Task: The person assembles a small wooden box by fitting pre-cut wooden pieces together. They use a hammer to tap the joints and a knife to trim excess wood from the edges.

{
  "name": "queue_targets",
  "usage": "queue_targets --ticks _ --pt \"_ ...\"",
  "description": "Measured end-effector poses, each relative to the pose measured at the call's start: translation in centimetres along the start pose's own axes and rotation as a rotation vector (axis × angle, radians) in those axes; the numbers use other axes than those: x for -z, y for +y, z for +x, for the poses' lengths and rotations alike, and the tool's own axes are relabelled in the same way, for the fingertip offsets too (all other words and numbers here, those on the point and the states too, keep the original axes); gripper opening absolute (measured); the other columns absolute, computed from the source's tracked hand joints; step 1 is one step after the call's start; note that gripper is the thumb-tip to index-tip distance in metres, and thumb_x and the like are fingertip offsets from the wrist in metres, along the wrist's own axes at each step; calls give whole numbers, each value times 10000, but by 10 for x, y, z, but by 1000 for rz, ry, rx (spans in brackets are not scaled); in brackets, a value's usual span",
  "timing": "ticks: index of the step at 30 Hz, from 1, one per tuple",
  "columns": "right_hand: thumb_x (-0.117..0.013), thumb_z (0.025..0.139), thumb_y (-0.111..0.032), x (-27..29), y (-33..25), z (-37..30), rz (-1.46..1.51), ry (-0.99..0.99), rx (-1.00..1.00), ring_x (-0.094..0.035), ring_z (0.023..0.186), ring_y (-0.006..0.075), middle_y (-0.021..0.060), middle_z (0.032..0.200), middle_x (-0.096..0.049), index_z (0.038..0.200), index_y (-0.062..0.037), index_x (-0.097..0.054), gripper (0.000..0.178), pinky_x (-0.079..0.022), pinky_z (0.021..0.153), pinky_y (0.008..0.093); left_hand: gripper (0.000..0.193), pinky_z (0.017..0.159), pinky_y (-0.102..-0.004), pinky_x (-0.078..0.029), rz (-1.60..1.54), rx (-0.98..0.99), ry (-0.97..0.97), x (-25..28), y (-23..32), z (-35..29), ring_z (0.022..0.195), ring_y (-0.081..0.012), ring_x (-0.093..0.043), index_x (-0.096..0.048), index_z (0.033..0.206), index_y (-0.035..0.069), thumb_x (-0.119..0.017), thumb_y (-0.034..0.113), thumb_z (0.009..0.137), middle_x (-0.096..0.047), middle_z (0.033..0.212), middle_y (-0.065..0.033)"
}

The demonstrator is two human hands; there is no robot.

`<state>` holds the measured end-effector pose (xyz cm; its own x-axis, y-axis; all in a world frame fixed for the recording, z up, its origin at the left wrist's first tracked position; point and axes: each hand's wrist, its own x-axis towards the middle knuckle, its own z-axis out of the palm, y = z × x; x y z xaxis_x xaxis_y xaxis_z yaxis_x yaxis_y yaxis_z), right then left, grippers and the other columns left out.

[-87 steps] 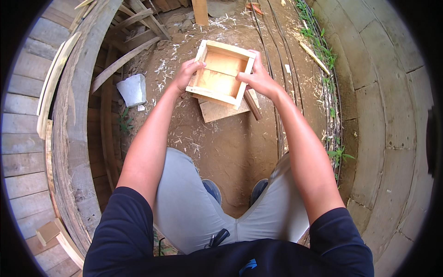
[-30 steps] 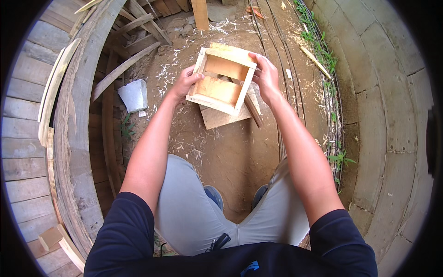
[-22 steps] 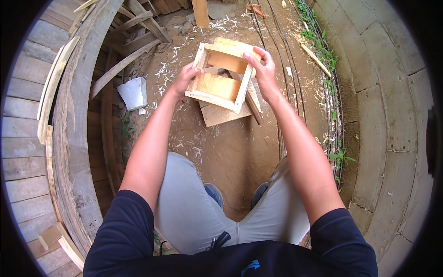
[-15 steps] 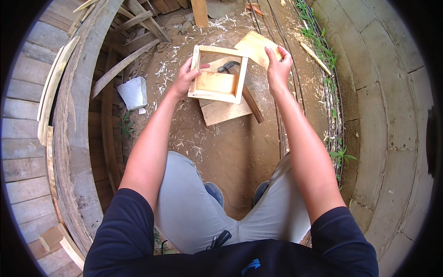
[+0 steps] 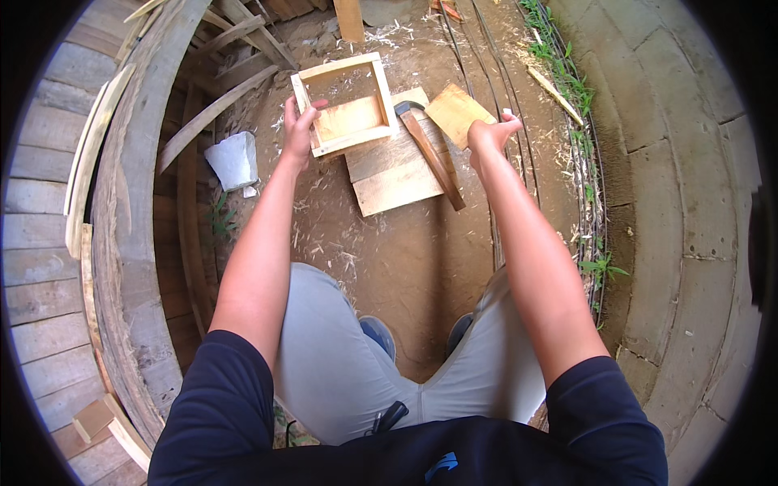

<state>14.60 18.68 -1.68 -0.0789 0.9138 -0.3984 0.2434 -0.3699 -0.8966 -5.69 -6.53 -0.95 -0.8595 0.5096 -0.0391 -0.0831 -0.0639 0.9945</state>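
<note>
The brown earth floor (image 5: 397, 283) is strewn with pale wood shavings (image 5: 397, 34). On the right it is bounded by a grey jointed wall (image 5: 681, 194), edged with green weeds (image 5: 569, 69). On the left, weathered planks (image 5: 44, 271) are flanked by a thick beam (image 5: 130, 211), beside which a recess (image 5: 180, 279) is left in shadow.

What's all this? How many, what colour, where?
frame: 1, pale, top
panel: 1, tan, right of frame
hammer: 1, brown handle, middle
boards: count unclear, tan, under hammer
stone: 1, whitish, left
cables or rods: several, dark, right
plants: several, green, right
wall: 1, grey, right
timbers: many, grey, left
shavings: many, whitish, middle
shoes: 2, bluish, below
trousers: 1, grey, below
shirt: 1, dark, bottom
left hand: 1, on frame
right hand: 1, at panel
</note>
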Motion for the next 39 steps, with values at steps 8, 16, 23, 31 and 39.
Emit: queue_targets --ticks 8,16,23,31,39 --pt "-597 833 15 -2 44 31 -153 -87 -201 -629 1040 257 129 1152 -643 1122 -59 -564 300 -518 871 390 543 910 -351 -491 45 -59 140 2 -6 11 1006 -188 -586 -352 1378 44 -575 181 902 -670 1175 -137" --pt "-581 873 -102 7 63 45 -720 -296 -175 -616 1153 347 208 1319 -620 1292 8 -593 433 -480 981 386 569 922 -385 -529 -32 17 13 -19 4 3 1071 -246 -601 -343 1377 40 -548 150 858 -651 1193 -167" --pt "-584 925 -448 -4 11 -15 -858 -136 2 -321 1425 431 303 1507 -386 1463 6 -430 721 -330 1124 536 609 981 -441 -542 -64 163 -99 -13 6 -7 1146 -308 -596 -309 1402 52 -476 165 827 -588 1276 -207" --pt "-736 844 -394 -7 -25 -64 -386 -1036 347 -475 1342 363 295 1446 -447 1530 41 -227 959 -371 1132 452 669 1012 -463 -521 -105 218 -250 -19 6 -11 1215 -338 -542 -246 1412 94 -469 126 782 -535 1308 -234" --pt "-846 767 -122 -17 31 -31 -503 -1077 621 -477 1325 306 236 1378 -500 1448 43 -230 933 -378 1120 390 907 1067 -409 -411 323 258 -306 -18 -13 -26 1279 -335 -471 -93 1508 141 -600 34 764 -441 1397 -187"
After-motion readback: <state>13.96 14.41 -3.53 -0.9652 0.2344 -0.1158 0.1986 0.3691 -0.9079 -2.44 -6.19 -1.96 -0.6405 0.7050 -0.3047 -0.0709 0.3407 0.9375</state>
